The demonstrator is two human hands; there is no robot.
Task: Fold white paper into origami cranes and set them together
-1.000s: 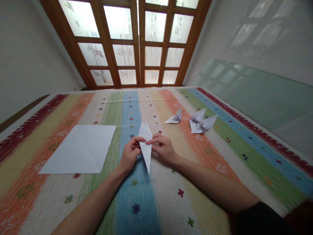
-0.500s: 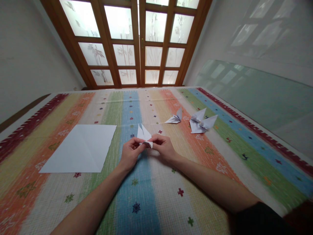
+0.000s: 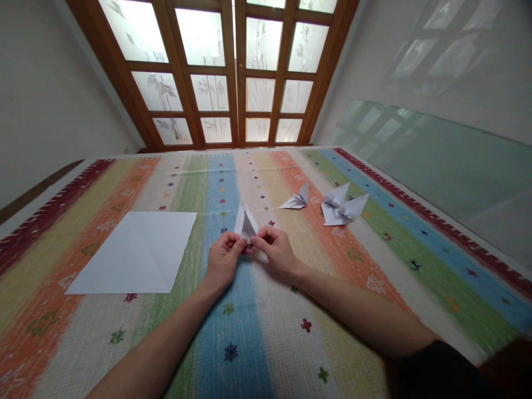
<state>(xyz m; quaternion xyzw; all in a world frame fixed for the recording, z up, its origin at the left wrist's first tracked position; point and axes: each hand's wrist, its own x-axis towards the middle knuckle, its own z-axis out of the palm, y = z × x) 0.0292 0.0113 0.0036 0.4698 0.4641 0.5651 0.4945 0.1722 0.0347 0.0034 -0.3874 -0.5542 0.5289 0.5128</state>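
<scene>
A small piece of folded white paper [image 3: 246,223] is held upright between my two hands, its pointed tip facing away from me. My left hand [image 3: 224,255] pinches its lower left edge with thumb and fingers. On the lower right side, my right hand [image 3: 274,246] grips it the same way. The fingertips nearly meet at the bottom and cover that part of the paper. A grey, shaded face shows between two brighter edges.
A flat white paper sheet [image 3: 137,252] with one ragged edge lies to the left. Folded paper figures sit to the right: a smaller one [image 3: 296,198] and a larger winged cluster [image 3: 343,206]. A striped tablecloth [image 3: 233,332] covers the table. Wooden glazed doors [image 3: 236,105] stand beyond.
The folded paper has been turned between my fingers: its split points now show as one peaked shape with a shaded face. The bottom flap has gone out of sight. Both hands keep their pinch.
</scene>
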